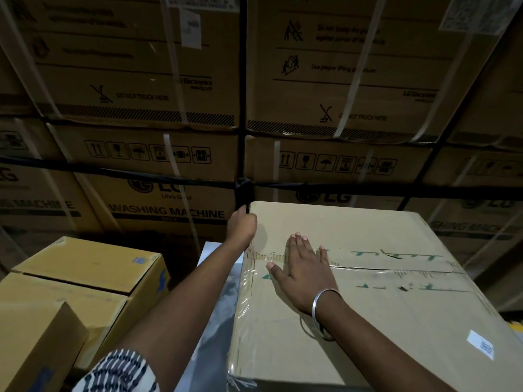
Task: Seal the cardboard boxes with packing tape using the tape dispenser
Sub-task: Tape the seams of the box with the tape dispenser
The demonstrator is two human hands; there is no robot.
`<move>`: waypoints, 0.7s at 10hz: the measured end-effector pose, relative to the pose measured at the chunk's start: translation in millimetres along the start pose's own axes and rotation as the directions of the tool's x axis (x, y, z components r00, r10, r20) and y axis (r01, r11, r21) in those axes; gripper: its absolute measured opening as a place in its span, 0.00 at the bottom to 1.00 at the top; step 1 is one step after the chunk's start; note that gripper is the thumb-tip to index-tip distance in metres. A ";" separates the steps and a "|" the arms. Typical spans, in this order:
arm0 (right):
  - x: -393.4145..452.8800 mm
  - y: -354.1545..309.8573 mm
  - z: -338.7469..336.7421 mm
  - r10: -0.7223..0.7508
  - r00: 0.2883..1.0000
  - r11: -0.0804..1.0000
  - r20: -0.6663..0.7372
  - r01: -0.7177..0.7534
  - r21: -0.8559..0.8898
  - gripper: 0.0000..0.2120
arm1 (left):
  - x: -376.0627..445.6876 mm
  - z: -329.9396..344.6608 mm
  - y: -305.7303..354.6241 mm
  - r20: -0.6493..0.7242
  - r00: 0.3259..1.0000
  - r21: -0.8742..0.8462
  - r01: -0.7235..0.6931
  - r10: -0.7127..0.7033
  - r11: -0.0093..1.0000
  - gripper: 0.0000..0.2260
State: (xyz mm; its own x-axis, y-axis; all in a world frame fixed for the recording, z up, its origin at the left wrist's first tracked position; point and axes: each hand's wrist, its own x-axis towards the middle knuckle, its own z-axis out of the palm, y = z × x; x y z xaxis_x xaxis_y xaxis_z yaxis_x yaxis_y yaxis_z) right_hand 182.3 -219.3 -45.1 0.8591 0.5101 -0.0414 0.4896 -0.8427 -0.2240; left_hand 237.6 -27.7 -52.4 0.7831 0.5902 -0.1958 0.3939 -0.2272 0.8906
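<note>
Two hands working the cardboard box (368,292): right hand (304,271) pressing flat, fingers straight; left hand (242,226) curling at the edge, contents hidden. Tape may be wrinkling at the seam.

Two hands (left (242,226), right (304,267)), one big box (382,321), two yellow boxes (93,261) at eight o'clock.

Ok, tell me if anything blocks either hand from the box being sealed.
Nothing visible does. The right hand lies flat on the box top over its taped seam, and the left hand is curled at its far left edge.
</note>
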 end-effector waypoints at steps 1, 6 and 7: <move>1.0 0.3 0.9 0.000 1.000 1.000 0.000 0.000 0.000 0.41 | 13.4 1.0 13.0 0.012 0.995 -0.004 0.101 -0.101 0.995 0.12; 1.9 1.0 1.1 -0.014 1.000 1.000 0.000 0.014 0.019 0.42 | 38.5 -0.2 25.6 0.051 0.997 0.118 -0.058 0.052 0.991 0.19; 1.9 1.2 1.2 -0.018 1.000 1.000 0.006 0.018 0.018 0.42 | 38.2 -5.7 19.1 0.114 0.989 0.201 -0.115 0.093 0.973 0.13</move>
State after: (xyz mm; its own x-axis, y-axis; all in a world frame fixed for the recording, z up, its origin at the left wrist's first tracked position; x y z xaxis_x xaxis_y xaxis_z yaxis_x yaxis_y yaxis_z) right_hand 184.4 -219.2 -46.6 0.8494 0.5260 -0.0431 0.5019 -0.8304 -0.2421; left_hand 272.3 -5.1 -40.5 0.8662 0.4742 -0.1575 0.3900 -0.4445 0.8064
